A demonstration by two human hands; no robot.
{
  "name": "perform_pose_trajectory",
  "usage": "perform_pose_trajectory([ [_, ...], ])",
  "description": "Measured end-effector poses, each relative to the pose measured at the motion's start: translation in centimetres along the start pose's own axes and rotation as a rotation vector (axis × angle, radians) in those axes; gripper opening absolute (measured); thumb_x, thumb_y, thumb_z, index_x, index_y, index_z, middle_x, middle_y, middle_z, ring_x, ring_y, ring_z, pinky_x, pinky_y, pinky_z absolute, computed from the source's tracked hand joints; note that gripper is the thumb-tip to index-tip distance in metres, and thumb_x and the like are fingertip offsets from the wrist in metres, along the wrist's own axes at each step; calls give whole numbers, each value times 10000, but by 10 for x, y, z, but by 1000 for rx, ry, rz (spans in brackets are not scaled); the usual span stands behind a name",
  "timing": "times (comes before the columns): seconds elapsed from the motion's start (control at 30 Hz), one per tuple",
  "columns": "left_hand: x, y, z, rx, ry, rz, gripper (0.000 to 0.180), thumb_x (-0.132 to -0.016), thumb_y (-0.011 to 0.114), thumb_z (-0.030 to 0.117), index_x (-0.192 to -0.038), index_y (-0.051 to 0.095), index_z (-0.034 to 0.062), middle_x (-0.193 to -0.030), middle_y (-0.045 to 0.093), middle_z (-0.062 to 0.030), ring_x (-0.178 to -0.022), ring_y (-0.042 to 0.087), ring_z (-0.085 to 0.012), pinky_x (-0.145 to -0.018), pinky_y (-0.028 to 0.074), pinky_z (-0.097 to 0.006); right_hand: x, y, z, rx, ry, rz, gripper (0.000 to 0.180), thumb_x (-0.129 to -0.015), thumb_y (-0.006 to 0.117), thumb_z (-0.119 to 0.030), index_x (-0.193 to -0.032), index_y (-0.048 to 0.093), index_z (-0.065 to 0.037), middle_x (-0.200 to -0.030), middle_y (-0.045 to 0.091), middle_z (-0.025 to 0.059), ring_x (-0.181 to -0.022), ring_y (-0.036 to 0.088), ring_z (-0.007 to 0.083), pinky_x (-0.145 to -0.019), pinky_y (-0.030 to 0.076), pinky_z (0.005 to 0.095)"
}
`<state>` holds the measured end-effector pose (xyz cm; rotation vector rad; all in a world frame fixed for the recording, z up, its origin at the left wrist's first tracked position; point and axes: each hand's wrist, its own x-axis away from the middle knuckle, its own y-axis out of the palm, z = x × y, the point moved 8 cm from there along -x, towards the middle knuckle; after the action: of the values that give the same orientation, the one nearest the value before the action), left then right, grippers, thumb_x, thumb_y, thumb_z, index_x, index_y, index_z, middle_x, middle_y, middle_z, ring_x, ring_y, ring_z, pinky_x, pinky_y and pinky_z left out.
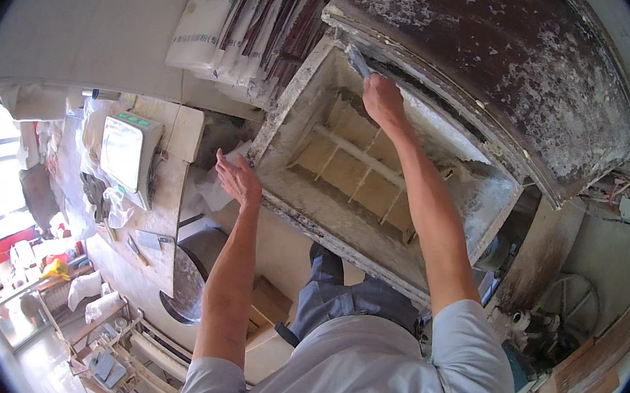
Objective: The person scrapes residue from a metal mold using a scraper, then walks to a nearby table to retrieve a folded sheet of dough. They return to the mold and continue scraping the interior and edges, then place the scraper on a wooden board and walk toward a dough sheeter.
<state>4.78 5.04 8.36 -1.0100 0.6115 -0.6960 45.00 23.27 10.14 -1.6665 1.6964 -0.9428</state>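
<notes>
both hands are up at a big flour-dusted mixing trough [475, 206]. right hand [381, 100] is closed around a flat scraper [359, 61] and presses it on the far inner wall, under the raised dirty lid [497, 70]. left hand [238, 178] is open with spread fingers, empty, just beside the trough's near left corner.

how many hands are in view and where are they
2. The left hand rests open at the near left corner of the floury box. The right hand is up at the box's far edge under the raised lid, gripping a scraper. No other hands show.
</notes>
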Motion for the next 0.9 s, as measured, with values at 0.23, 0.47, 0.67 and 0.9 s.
perform_pose_trajectory([
  [0.23, 0, 2, -1, 51, 4, -18, 602, -1045, 569, 313, -1568, 365, 95, -1441, 513, -224, -1316, 507, -421, -1045, 412, -542, -13, 8, -32, 95, -171, -71, 227, -964, 549, -84, -844, 696, 41, -806, 687, 281, -782, 716, 435, -665, 549, 552],
  [0.47, 1, 1, -2, 50, 3, -13, 606, -1047, 562, 321, -1572, 357, 97, -1451, 507, -223, -1321, 506, -421, -1046, 408, -555, 77, -48, -32, 385, -688, -192, 213, -981, 579, -72, -796, 632, 18, -747, 635, 203, -729, 693, 353, -621, 515, 480],
  [0.67, -1, 3, -3, 18, -12, -20, 604, -1054, 551, 338, -1572, 354, 100, -1443, 507, -219, -1324, 503, -423, -1030, 418, -565, -6, -86, -39, 404, -515, 121, 173, -981, 634, -195, -1031, 663, -31, -943, 673, 170, -964, 669, 349, -858, 504, 501],
  [0.9, 1, 3, -2, 46, 21, -11, 588, -1074, 520, 367, -1562, 361, 81, -1422, 513, -224, -1286, 517, -435, -1006, 428, -560, -46, -67, -43, 312, -640, 346, 242, -1022, 578, -244, -1061, 634, -11, -970, 666, 196, -927, 687, 334, -805, 524, 478],
])
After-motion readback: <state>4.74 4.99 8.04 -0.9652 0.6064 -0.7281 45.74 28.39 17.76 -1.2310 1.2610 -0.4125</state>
